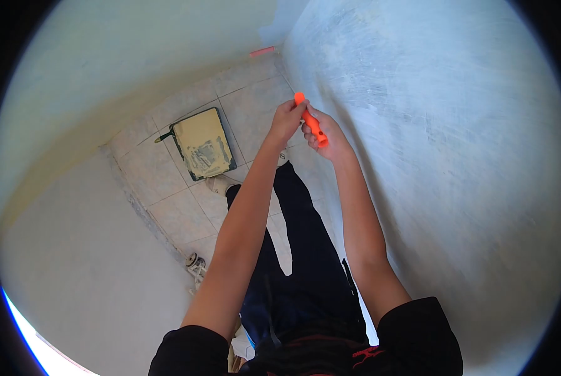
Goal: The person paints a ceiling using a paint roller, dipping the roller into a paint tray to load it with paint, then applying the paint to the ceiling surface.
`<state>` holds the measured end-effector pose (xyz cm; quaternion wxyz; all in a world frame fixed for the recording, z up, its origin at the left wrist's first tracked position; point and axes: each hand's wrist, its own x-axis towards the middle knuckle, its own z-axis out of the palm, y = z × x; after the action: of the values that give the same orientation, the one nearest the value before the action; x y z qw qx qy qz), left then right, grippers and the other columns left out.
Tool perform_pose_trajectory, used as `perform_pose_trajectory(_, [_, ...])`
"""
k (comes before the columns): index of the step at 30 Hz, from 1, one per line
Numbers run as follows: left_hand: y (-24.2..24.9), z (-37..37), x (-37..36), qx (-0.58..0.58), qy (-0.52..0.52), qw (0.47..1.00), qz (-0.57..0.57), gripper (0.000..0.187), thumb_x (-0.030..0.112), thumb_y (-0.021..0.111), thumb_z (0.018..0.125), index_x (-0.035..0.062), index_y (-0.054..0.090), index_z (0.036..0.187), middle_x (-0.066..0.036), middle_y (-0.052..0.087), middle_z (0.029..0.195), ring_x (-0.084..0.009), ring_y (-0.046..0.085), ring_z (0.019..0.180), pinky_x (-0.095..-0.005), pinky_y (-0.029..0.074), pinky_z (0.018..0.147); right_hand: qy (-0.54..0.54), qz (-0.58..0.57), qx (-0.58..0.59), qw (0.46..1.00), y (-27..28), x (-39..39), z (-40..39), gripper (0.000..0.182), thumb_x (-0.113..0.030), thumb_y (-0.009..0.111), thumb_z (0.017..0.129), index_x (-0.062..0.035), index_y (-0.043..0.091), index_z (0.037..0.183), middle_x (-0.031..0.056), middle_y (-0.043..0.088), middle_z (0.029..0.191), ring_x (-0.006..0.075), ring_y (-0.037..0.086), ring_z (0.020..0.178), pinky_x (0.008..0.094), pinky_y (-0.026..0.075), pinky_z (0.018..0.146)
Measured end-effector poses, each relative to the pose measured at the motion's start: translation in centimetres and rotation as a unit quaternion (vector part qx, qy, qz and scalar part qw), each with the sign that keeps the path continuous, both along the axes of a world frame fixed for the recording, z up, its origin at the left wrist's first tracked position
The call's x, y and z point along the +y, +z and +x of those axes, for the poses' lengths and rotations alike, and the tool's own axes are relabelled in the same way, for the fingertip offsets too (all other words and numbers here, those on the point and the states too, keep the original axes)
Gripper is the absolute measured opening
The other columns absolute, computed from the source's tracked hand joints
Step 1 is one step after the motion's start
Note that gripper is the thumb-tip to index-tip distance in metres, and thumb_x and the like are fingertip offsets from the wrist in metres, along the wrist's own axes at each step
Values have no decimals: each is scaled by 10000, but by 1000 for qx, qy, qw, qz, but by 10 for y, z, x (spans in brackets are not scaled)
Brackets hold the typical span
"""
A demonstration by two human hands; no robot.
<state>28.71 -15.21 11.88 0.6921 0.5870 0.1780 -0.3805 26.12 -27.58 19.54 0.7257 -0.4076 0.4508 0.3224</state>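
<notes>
An orange plastic handle [310,119] with a small dark hole near its lower end is held up in front of me, tilted. My left hand [285,121] is closed, its thumb and fingers pinching the handle near the upper end. My right hand [328,133] wraps around the lower part from the right side. Whether anything is attached to the handle cannot be made out. Below and to the left, a dark paint tray [231,154] with cream paint in it lies on the floor, and a green-handled brush [162,136] rests at its left edge.
A patchy pale blue wall [456,150] rises close on my right, and another wall [105,75] stands ahead. Light tiles [167,216] cover the floor. A pink-red strip [262,51] lies near the far corner. A metallic object [196,263] stands at lower left.
</notes>
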Motion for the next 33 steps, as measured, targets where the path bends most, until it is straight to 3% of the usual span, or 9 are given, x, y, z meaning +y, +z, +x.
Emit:
perform_pose_trajectory(2, [26, -11, 3, -18, 28, 999, -32, 300, 283, 597, 1003, -10, 656, 1029, -32, 652, 891, -106, 589, 810, -285, 487, 779, 15, -6, -7, 1000, 21, 1, -11, 395, -479, 545, 1007, -101, 547, 890, 10, 523, 651, 97, 450, 512, 213, 376, 455])
perform_pose_trajectory(8, [129, -45, 23, -56, 50, 993, -93, 227, 164, 636, 982, -51, 648, 1057, -40, 671, 934, -90, 590, 864, -279, 486, 798, -4, -9, -38, 999, 116, 20, -53, 411, -481, 534, 1012, -90, 534, 884, 30, 522, 618, 115, 456, 409, 264, 356, 353])
perform_pose_trajectory(16, [216, -79, 38, -76, 53, 988, -121, 356, 146, 686, 959, -77, 607, 1224, -77, 683, 1003, -131, 643, 986, -319, 505, 944, -30, 20, -72, 997, 207, 32, -86, 449, -419, 463, 1046, 17, 518, 1136, 66, 530, 620, 141, 468, 334, 261, 403, 296])
perform_pose_trajectory(23, [284, -99, 41, -147, 23, 982, -115, 416, 147, 715, 939, -99, 587, 1249, -123, 700, 977, -149, 664, 970, -326, 522, 925, -22, 26, -87, 996, 272, 26, -118, 481, -399, 420, 1058, 41, 481, 1244, 83, 526, 618, 160, 468, 323, 263, 413, 297])
perform_pose_trajectory(26, [290, -102, 40, -155, 27, 982, -100, 419, 135, 717, 934, -100, 584, 1253, -134, 704, 986, -152, 666, 972, -327, 523, 925, -26, 26, -78, 996, 274, 30, -117, 465, -402, 424, 1056, 35, 498, 1196, 85, 526, 618, 162, 469, 324, 264, 411, 296])
perform_pose_trajectory(33, [203, -83, 28, -117, 45, 987, -97, 341, 164, 662, 962, -89, 619, 1186, -111, 707, 943, -120, 656, 919, -313, 518, 903, -28, 26, -57, 998, 197, 23, -90, 447, -461, 481, 1028, -17, 527, 1061, 71, 531, 628, 153, 466, 330, 261, 390, 290])
